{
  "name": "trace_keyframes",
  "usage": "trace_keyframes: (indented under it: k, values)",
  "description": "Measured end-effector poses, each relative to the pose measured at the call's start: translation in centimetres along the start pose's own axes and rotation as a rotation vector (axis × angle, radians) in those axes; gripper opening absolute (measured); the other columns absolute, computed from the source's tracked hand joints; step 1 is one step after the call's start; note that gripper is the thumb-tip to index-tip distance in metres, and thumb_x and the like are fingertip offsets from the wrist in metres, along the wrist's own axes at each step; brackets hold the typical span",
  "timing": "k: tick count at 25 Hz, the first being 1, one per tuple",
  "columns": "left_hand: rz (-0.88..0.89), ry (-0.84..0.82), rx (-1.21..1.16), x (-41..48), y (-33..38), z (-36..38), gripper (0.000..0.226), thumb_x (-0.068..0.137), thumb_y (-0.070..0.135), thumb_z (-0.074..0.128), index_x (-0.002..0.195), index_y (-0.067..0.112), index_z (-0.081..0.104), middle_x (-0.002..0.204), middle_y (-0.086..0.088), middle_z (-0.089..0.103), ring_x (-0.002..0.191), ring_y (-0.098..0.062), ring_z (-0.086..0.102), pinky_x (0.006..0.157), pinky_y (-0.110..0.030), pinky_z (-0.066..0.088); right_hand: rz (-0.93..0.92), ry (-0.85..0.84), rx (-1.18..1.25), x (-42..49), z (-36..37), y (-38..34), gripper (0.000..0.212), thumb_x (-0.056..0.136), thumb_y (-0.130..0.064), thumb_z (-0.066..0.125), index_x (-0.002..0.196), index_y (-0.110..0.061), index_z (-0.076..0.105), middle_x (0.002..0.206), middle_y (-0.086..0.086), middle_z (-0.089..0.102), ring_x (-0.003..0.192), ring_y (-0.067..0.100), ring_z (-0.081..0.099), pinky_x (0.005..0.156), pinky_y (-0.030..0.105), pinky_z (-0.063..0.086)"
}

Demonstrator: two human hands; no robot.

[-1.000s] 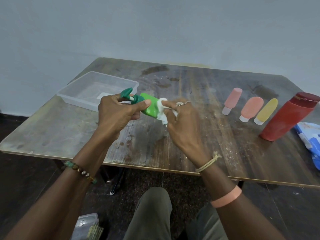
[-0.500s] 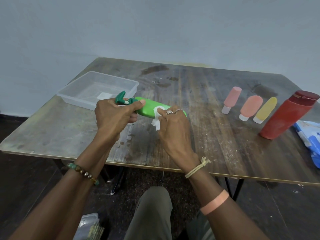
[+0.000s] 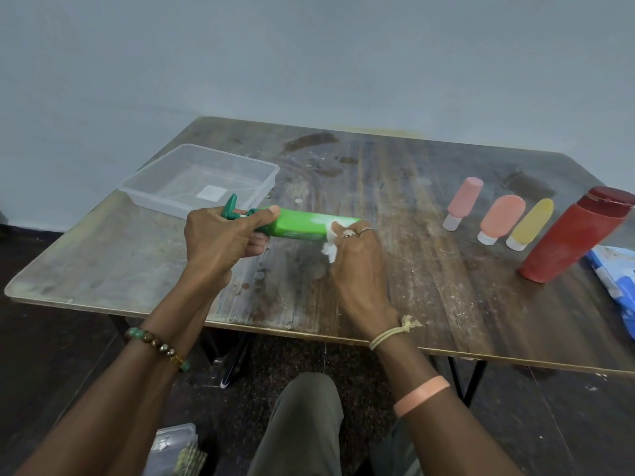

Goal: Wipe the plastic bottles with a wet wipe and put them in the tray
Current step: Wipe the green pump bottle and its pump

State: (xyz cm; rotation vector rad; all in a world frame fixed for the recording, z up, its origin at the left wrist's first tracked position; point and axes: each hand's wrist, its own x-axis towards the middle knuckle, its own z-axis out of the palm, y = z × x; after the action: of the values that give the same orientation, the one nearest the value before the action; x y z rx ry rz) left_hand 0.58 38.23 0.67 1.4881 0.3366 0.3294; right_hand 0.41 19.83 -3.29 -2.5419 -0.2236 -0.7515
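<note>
Green bottle (image 3: 302, 227) held level above the table (image 3: 412, 269) (tray (image 3: 268, 173) just behind): left hand (image 3: 220, 242) grips its pump, right hand (image 3: 357, 255) pinches the wipe (image 3: 330, 242) against its base. Best rotate it, covering every side.

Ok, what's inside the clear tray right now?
No bottles show in the tray, only a small white label on its floor. Its near right corner is hidden behind the left hand and the pump of the green bottle, so that spot cannot be checked.

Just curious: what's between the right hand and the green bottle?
A white wet wipe, held by the right hand against the green bottle, in the head view.
</note>
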Motion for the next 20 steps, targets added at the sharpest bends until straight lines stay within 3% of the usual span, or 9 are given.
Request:
trace_keyframes:
  k: [2,4,8,12,14,16,20]
  values:
    - [-0.022,0.011,0.015,-0.1,0.0,-0.3,0.047,0.063,0.031,0.093,0.084,-0.006,0.072,0.063,-0.02,0.068,0.052,-0.023,0.063,0.053,-0.023,0.052,0.039,-0.095,-0.006,0.1,0.0,0.9,0.033,0.092,-0.004,0.053,0.124,-0.004,0.063,0.112,0.02,0.058,0.099,0.035,0.056,0.077,0.031,0.04]
    - [-0.036,0.016,0.038,0.1,0.2,-0.4,0.05,0.063,0.034,0.093,0.086,-0.004,0.072,0.066,-0.021,0.071,0.055,-0.024,0.067,0.054,-0.024,0.054,-0.063,-0.124,-0.037,-0.4,-0.2,0.8,0.038,0.086,0.001,0.054,0.122,-0.006,0.064,0.109,0.021,0.058,0.097,0.038,0.054,0.079,0.038,0.044]
    - [-0.07,0.012,0.068,-0.3,0.5,-0.5,0.049,0.064,0.035,0.092,0.087,-0.003,0.071,0.065,-0.02,0.072,0.052,-0.019,0.068,0.05,-0.022,0.055,0.104,-0.082,0.058,1.3,-0.1,2.7,0.025,0.099,-0.017,0.055,0.12,-0.01,0.067,0.098,0.01,0.057,0.088,0.026,0.059,0.062,0.019,0.035]
    - [-0.076,-0.007,0.072,-0.4,0.9,-0.5,0.049,0.065,0.032,0.091,0.089,-0.005,0.07,0.066,-0.02,0.072,0.051,-0.017,0.069,0.048,-0.021,0.054,0.079,-0.126,-0.033,2.6,0.3,4.0,0.033,0.098,-0.019,0.056,0.128,-0.007,0.062,0.108,0.013,0.064,0.091,0.024,0.058,0.065,0.023,0.037]
    - [-0.074,0.003,0.072,-0.4,1.0,-0.5,0.048,0.066,0.031,0.091,0.089,-0.005,0.07,0.066,-0.02,0.072,0.051,-0.017,0.07,0.048,-0.02,0.054,0.203,-0.143,0.046,3.9,0.2,4.9,0.036,0.09,-0.012,0.065,0.126,-0.008,0.065,0.115,0.016,0.067,0.1,0.03,0.062,0.076,0.031,0.049]
    - [-0.074,-0.007,0.081,-0.5,1.1,-0.6,0.047,0.066,0.031,0.091,0.089,-0.005,0.07,0.065,-0.019,0.072,0.051,-0.016,0.07,0.047,-0.019,0.054,0.284,-0.184,0.082,4.8,-0.4,5.5,0.035,0.085,-0.006,0.066,0.119,-0.006,0.068,0.113,0.02,0.068,0.1,0.034,0.064,0.082,0.037,0.052]
    - [-0.079,-0.017,0.074,-0.3,1.0,-0.8,0.049,0.065,0.031,0.091,0.091,-0.005,0.07,0.065,-0.019,0.072,0.055,-0.018,0.072,0.048,-0.02,0.055,0.181,-0.235,-0.034,4.0,-0.6,4.8,0.038,0.09,-0.008,0.063,0.128,-0.008,0.063,0.113,0.018,0.064,0.099,0.035,0.063,0.073,0.031,0.045]
